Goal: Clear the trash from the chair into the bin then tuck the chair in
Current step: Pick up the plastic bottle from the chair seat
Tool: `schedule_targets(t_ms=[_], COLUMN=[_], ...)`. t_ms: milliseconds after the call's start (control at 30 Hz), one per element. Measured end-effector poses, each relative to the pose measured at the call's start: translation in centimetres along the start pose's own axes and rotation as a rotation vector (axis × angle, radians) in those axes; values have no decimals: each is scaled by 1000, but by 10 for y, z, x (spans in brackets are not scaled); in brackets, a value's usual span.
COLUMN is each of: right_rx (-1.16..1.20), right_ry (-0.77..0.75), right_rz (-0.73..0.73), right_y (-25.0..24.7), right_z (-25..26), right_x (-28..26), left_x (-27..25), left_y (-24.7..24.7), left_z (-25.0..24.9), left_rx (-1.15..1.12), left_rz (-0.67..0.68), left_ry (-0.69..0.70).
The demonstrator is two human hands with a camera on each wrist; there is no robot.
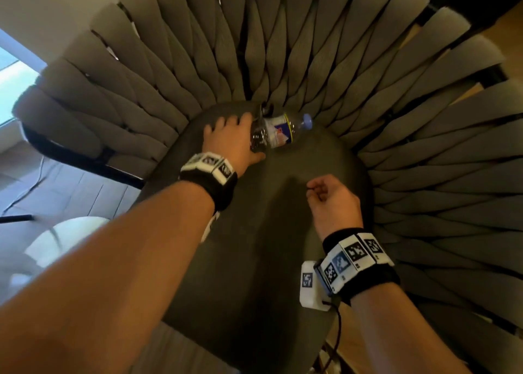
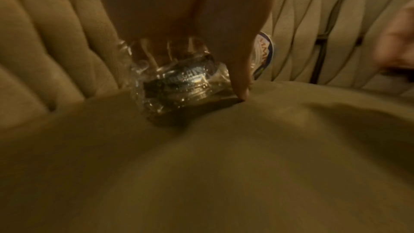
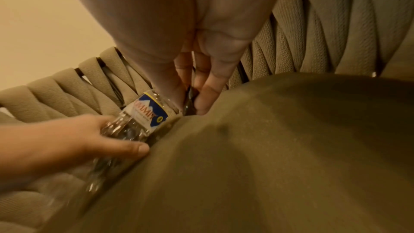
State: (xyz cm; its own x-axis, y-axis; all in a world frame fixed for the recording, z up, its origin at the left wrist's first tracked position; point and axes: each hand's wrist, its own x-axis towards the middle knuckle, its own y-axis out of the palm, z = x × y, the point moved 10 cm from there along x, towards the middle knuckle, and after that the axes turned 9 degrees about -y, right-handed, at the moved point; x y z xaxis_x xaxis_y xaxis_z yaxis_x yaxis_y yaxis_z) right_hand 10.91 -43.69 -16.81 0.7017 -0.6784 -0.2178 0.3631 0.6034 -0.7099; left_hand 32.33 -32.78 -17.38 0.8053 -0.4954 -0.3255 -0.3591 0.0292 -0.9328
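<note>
A clear plastic bottle (image 1: 276, 131) with a blue cap and a blue-and-white label lies on its side at the back of the chair's dark seat cushion (image 1: 254, 246), against the woven backrest (image 1: 283, 48). My left hand (image 1: 249, 136) grips the bottle's base end, thumb under it and fingers over it. The left wrist view shows the same bottle (image 2: 179, 84) with my thumb pressed into the cushion beside it. My right hand (image 1: 317, 189) hovers over the middle of the seat with its fingers curled. It pinches a small dark scrap (image 3: 189, 107) just right of the bottle (image 3: 143, 112).
The backrest's padded straps curve round the seat at the back and on both sides. Wooden floor (image 1: 70, 187) with a thin cable shows at the left, and a pale round object (image 1: 65, 238) lies at the lower left. A bright window (image 1: 11, 76) is at the far left.
</note>
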Motion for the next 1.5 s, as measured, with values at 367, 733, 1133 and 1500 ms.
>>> schedule_targets(t_ms=[367,733,1133,1500], right_rx=[-176,-175,-89,-195], right_ry=[-59,17,149,11], right_rz=[240,586,574,610], right_y=[2,5,75,54], right_z=[10,-145,-285,-288], right_x=[-109,-323,-343,-348], left_x=[-264,-525,-527,-517], left_y=[75,220,377,372], left_z=[31,-8,-39,-17], left_rx=[-410,-1137,-1220,-809], left_rz=[168,378,491,502], left_ry=[-316,-605,-692,-644])
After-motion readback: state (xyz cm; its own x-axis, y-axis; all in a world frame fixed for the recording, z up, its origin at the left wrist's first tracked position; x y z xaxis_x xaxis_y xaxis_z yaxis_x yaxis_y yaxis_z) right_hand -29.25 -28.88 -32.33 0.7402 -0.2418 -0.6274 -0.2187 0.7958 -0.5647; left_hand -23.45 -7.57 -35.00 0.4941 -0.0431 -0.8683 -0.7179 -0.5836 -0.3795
